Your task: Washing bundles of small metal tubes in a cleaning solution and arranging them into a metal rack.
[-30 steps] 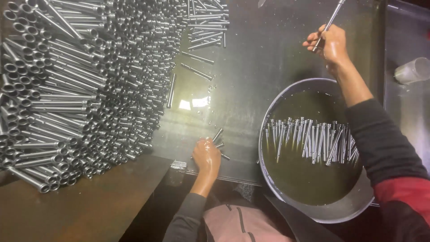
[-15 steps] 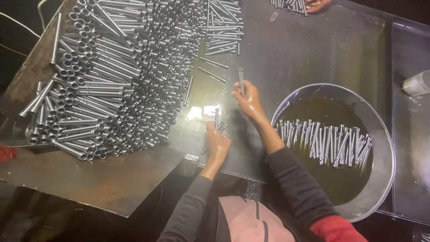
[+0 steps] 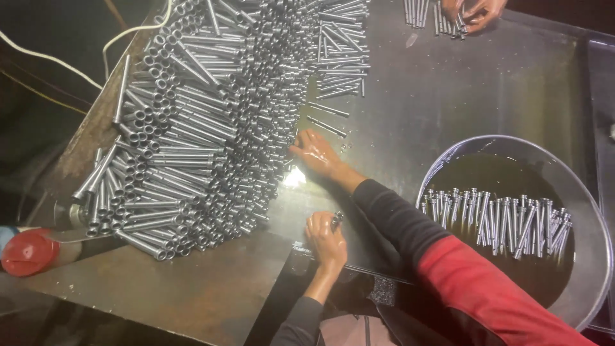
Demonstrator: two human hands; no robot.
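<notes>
A dark metal counter (image 3: pixel 487 96) carried a great heap of steel tubes (image 3: pixel 211 122). Beside it sat a round basin (image 3: pixel 592 224) of dark liquid holding a row of pins (image 3: pixel 500 221). The right hand (image 3: pixel 317 154) lay spread, fingertips touching the heap's edge. The left hand (image 3: pixel 327 240) was closed around a small metal piece (image 3: pixel 336 220).

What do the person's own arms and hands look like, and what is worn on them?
Both hands are bare, with no gloves. The right hand looks wet and glossy. The right arm wears a long sleeve, black at the forearm and red higher up. The left hand comes from a dark sleeve.
</notes>
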